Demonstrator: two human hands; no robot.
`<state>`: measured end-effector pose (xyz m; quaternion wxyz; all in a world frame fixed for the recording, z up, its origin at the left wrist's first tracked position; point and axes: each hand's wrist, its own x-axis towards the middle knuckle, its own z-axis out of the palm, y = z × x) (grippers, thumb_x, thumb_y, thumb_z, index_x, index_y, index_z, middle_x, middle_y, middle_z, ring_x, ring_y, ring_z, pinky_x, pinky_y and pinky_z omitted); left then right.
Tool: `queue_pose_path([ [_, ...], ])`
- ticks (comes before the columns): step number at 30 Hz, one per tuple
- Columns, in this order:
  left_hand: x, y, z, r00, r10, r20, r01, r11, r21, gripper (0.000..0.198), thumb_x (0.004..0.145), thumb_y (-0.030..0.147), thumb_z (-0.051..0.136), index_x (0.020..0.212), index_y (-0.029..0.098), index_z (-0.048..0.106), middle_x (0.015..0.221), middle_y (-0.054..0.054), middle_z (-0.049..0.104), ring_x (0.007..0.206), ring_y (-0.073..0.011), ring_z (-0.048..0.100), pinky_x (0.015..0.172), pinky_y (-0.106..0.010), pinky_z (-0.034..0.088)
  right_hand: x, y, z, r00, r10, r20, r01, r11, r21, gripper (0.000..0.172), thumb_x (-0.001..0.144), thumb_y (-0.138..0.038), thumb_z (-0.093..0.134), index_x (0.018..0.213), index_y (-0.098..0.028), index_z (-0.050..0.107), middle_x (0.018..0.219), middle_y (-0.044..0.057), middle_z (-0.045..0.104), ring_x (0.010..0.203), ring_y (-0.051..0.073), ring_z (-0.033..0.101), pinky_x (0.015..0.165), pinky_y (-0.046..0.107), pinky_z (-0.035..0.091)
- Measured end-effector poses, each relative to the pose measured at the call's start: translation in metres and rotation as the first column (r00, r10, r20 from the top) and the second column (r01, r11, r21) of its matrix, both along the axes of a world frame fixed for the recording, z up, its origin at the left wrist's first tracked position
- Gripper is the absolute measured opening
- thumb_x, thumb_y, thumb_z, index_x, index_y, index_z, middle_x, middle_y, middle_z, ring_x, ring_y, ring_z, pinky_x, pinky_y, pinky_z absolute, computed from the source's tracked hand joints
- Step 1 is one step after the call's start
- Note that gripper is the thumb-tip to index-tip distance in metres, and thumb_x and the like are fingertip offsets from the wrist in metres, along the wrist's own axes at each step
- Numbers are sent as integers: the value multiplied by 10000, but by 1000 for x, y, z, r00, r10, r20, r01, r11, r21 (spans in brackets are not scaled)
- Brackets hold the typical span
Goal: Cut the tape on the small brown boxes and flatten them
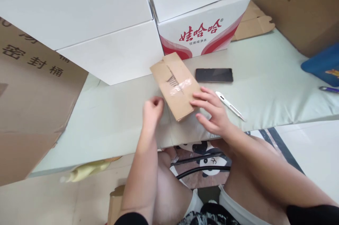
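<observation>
A small brown cardboard box (176,84) lies at an angle on the pale green surface, with clear tape and dark markings on its top. Fingertips of my right hand (210,108) rest on the box's right edge, the fingers spread. Just left of the box, my left hand (153,110) is curled with its fingers together; whether anything small is inside cannot be made out. A white utility knife (230,105) lies right of my right hand. Beyond it, a dark phone (214,75) lies flat beside the box.
White boxes (111,52) are stacked behind, one a red-and-white carton (201,36). Large brown cartons stand at the left (31,105) and back right (296,10). A blue object (323,64) and a purple pen (329,89) are at the right. The surface's front edge is near my legs.
</observation>
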<state>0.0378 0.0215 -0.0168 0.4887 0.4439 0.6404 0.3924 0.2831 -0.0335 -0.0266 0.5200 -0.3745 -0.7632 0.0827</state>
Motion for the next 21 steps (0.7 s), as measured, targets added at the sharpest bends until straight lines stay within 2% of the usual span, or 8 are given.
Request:
queue_pose_path([
  [3,-11,1,10,984,177,4,-164,906,390,283,903,487,599,1041,251,672,1169,-52,719,1244,-279,630,1016,-449,521,-10,-6,-2,992,97,83,-96,995,-14,482,915,-243,613,1394,-295,611,1547,106,564,1557,339,411,1218,619,443],
  [5,-9,-1,15,995,100,-12,-79,844,531,464,877,626,632,1160,262,678,1406,-67,633,1435,-313,505,1164,-483,450,-13,-9,-3,987,128,101,-125,991,-38,478,925,-229,594,1399,-289,609,1596,100,523,1586,326,368,1238,611,425],
  [9,8,-3,13,956,-155,-247,273,774,571,683,812,788,658,1214,238,709,1629,-143,396,1586,-382,313,1291,-536,317,-12,-7,-2,992,92,87,-87,994,-65,392,933,-212,578,1310,-285,658,1526,85,594,1560,305,416,1213,580,468],
  [13,11,-2,6,939,-215,-269,333,766,550,659,849,759,651,1288,269,688,1689,-132,293,1618,-396,241,1290,-564,325,17,7,4,981,-190,27,192,971,-142,231,913,-248,551,1093,-256,696,1283,97,734,1232,281,691,973,483,605],
  [14,10,-2,5,938,-227,-263,338,765,548,662,843,761,657,1290,273,688,1690,-128,290,1621,-400,228,1292,-568,322,29,13,5,932,-360,35,358,908,-218,207,896,-266,546,1045,-244,688,1190,103,754,1105,274,725,883,455,610],
  [16,6,-1,4,939,-243,-243,340,762,550,663,842,759,661,1296,277,688,1692,-123,279,1625,-402,217,1297,-571,315,54,23,8,768,-603,216,629,648,-429,241,853,-326,558,1042,-226,670,1094,110,754,927,269,720,793,438,573],
  [19,2,-1,2,940,-255,-225,339,760,555,638,851,739,669,1304,290,687,1698,-111,266,1625,-400,218,1295,-568,326,83,31,10,677,-420,604,730,282,-622,344,824,-482,598,1038,-220,663,1057,119,751,914,302,691,756,423,505],
  [21,1,-1,1,941,-258,-221,339,758,558,625,856,731,669,1309,300,684,1702,-102,262,1625,-400,216,1285,-565,349,89,31,12,680,-210,702,733,198,-651,391,805,-562,625,1014,-234,661,1078,111,750,942,315,678,722,399,463],
])
